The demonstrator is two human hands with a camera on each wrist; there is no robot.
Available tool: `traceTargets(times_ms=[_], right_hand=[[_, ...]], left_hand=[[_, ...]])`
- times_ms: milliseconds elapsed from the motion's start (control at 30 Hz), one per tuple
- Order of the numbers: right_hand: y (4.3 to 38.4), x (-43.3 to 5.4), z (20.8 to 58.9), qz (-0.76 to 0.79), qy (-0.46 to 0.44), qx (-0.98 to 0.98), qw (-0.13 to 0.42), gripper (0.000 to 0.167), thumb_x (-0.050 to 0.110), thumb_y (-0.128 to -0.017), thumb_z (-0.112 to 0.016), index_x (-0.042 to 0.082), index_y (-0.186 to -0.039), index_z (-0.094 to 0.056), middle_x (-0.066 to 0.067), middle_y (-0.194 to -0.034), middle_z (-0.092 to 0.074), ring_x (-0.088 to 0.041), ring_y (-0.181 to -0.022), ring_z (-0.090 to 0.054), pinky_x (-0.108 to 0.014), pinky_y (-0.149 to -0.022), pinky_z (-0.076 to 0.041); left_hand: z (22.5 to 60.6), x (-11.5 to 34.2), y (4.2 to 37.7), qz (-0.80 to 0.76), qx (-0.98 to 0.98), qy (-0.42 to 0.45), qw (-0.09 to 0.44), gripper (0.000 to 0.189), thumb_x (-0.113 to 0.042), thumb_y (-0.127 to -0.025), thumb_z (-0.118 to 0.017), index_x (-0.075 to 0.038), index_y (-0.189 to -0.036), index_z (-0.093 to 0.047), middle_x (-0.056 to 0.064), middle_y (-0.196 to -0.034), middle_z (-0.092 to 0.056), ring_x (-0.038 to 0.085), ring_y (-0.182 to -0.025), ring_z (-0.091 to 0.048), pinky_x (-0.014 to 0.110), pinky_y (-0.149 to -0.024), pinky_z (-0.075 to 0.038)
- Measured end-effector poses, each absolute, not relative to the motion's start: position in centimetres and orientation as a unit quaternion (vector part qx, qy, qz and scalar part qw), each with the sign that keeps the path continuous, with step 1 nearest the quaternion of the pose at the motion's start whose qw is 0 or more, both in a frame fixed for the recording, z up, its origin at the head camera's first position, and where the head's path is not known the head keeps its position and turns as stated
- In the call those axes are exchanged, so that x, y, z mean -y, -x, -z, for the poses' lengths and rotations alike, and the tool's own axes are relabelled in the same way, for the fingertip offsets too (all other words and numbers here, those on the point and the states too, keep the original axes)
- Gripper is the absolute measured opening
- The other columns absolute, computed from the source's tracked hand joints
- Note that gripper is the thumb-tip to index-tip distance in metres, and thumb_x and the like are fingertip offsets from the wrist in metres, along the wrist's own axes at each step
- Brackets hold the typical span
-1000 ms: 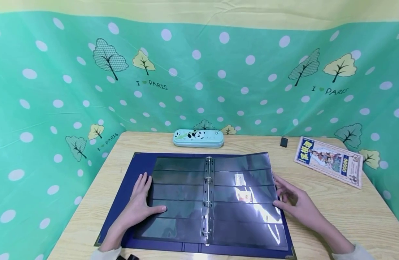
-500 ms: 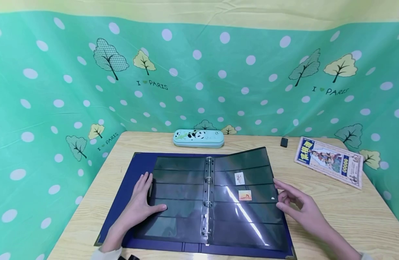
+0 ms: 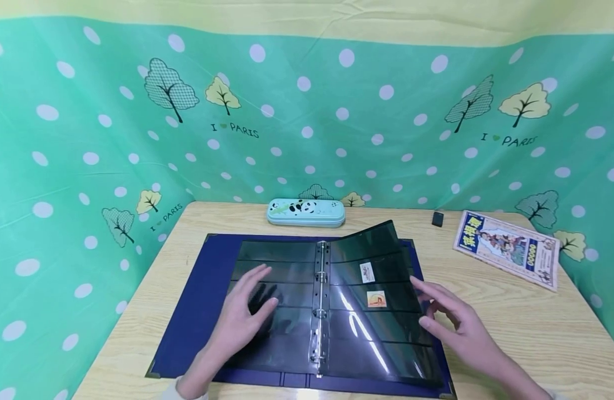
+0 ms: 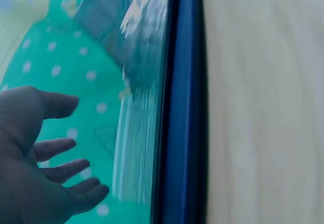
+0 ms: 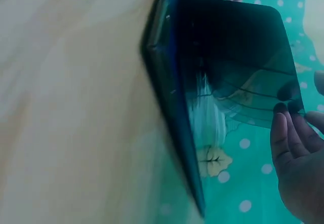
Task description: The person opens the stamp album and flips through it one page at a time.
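Note:
A navy ring binder [image 3: 186, 311] lies spread open on the table, with black pocket pages on both sides of its metal rings [image 3: 320, 311]. My right hand [image 3: 459, 319] pinches the outer edge of the right-hand page [image 3: 372, 244], whose far corner is lifted and curls up off the cover. Two small stamps, a white one [image 3: 367, 272] and an orange one [image 3: 377, 299], sit in that page's pockets. Over the left-hand page [image 3: 281, 255] hovers my left hand [image 3: 244, 311], its fingers spread and holding nothing; its dark reflection shows in the glossy sheet.
Behind the binder stands a light-blue pencil case [image 3: 305, 213] with a panda. A small black object [image 3: 438, 219] and a printed booklet [image 3: 507, 247] lie at the back right. Green dotted cloth [image 3: 307, 111] hangs around the wooden table [image 3: 487, 278].
The right-hand page's far corner has risen and bent inward, with my right hand moving slightly left. My left hand has left the left page's outer edge and moved right. Glare has shifted off the stamps.

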State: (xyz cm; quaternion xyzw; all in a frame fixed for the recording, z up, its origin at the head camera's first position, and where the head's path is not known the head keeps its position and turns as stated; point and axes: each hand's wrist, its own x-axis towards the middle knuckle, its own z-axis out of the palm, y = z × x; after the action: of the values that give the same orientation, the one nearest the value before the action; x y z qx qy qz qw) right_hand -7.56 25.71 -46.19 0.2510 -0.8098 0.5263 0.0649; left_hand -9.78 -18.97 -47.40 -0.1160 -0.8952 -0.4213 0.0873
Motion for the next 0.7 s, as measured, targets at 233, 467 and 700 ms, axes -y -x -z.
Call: traceTargets(times_ms=[233,467,700], right_hand=[[7.7,-24.3,45.5,-0.537,-0.304,0.785,0.046,0.068,-0.020,-0.100,-0.058,-0.001,-0.165,-0.049,-0.001,-0.160,-0.058,-0.011,-0.119,-0.061,-0.025,-0.088,-0.056],[7.9,-23.0,44.9,-0.564,-0.337,0.754,0.015,0.080,-0.023,-0.100,-0.048,-0.002,-0.174,-0.025,0.001,-0.169,-0.053,-0.010,-0.133,-0.061,-0.027,-0.095,-0.055],[8.6,-21.3,44.7,-0.604,-0.399,0.690,0.002,0.070,-0.011,-0.111,-0.028,-0.005,-0.175,-0.001,-0.015,-0.172,-0.049,-0.020,-0.141,-0.061,-0.031,-0.102,-0.051]], left_hand=[[46.2,15.7,8.7,0.461,0.870,0.157,0.079,0.062,-0.009,-0.100,-0.083,-0.019,-0.158,-0.062,0.006,-0.160,-0.061,0.033,-0.146,-0.060,0.063,-0.112,-0.052],[44.6,13.3,7.9,0.516,0.837,0.174,0.047,0.059,-0.015,-0.103,-0.081,-0.018,-0.159,-0.060,0.003,-0.153,-0.067,0.036,-0.134,-0.067,0.048,-0.107,-0.059],[43.5,11.3,7.5,0.586,0.794,0.158,-0.035,0.068,-0.022,-0.107,-0.077,-0.016,-0.167,-0.047,0.006,-0.152,-0.067,0.037,-0.136,-0.065,0.042,-0.110,-0.057]])
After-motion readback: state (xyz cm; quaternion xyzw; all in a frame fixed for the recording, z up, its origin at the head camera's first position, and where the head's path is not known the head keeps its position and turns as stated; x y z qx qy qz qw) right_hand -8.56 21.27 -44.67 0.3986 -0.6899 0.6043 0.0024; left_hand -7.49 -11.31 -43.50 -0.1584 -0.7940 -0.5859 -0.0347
